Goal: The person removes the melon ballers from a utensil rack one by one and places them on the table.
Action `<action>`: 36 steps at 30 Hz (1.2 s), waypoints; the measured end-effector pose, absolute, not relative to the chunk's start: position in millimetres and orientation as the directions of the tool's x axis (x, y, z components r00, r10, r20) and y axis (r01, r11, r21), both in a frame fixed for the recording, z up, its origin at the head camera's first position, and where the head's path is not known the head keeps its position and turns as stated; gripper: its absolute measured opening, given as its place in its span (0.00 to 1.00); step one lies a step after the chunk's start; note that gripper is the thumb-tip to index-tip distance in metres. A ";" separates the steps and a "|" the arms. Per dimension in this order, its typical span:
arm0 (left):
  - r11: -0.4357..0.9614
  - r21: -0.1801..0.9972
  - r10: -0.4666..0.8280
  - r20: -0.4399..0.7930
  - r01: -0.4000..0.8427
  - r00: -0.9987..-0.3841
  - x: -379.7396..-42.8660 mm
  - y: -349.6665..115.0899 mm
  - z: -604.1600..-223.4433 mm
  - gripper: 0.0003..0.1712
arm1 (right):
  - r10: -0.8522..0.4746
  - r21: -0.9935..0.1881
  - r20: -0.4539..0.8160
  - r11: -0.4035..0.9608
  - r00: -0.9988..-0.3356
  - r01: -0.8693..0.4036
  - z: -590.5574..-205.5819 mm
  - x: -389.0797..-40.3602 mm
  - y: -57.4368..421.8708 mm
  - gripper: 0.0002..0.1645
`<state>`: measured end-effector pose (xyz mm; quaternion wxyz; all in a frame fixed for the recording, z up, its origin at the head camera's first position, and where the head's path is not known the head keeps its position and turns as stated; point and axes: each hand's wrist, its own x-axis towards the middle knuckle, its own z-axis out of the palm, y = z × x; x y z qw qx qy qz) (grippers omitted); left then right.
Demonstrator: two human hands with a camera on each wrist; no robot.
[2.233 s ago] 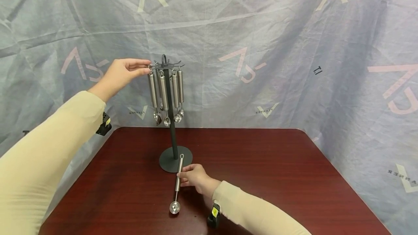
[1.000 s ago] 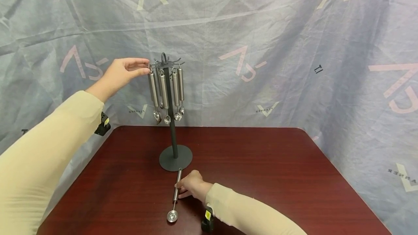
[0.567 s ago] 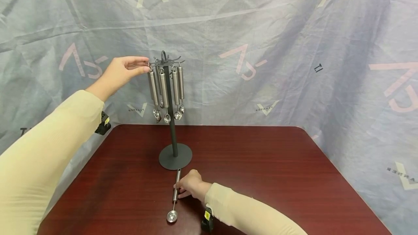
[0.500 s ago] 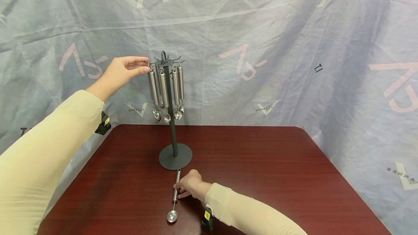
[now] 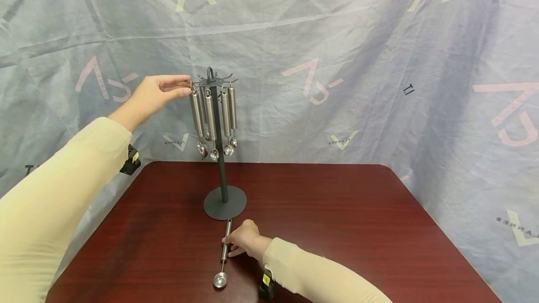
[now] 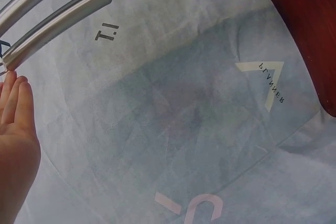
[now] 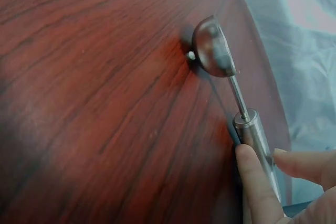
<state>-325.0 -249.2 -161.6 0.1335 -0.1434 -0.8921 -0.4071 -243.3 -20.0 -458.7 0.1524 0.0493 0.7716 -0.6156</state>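
In the head view, my right hand (image 5: 245, 239) pinches the steel handle of a melon baller (image 5: 220, 280) between thumb and fingers, low over the table. Its round bowl points toward me, and the ring end of its handle is right at the stand's base. My left hand (image 5: 152, 95) is raised at the top left of the dark metal stand (image 5: 222, 172), thumb and fingertips pinching at the ring of a hanging melon baller (image 5: 197, 116). The left wrist view shows the fingertips right at the end of that steel handle (image 6: 58, 24).
Several more steel-handled utensils (image 5: 210, 116) with small round ends hang from the stand's hooks. The stand's round base (image 5: 225, 209) rests on the dark red table (image 5: 328, 209). A grey printed cloth (image 5: 358, 50) hangs behind the table.
Since the oldest frame, my right hand has lowered the melon baller toward me; its handle no longer overlaps the stand's base. Over the last second both hands have stayed nearly still.
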 end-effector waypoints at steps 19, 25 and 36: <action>0.613 0.691 0.106 0.407 0.382 -0.907 -325.9 -245.1 -163.9 0.33 | -0.177 -0.924 -0.345 0.235 -0.922 0.301 -452.3 -258.1 -6.3 0.25; 0.601 0.704 0.090 0.412 0.379 -0.907 -325.6 -244.2 -164.1 0.32 | -0.218 -0.927 -0.352 0.214 -0.910 0.307 -444.6 -270.5 2.6 0.39; 0.603 0.702 0.072 0.425 0.379 -0.902 -323.5 -240.6 -165.6 0.32 | -0.336 -0.946 -0.318 0.174 -0.887 0.274 -398.4 -295.1 10.7 0.16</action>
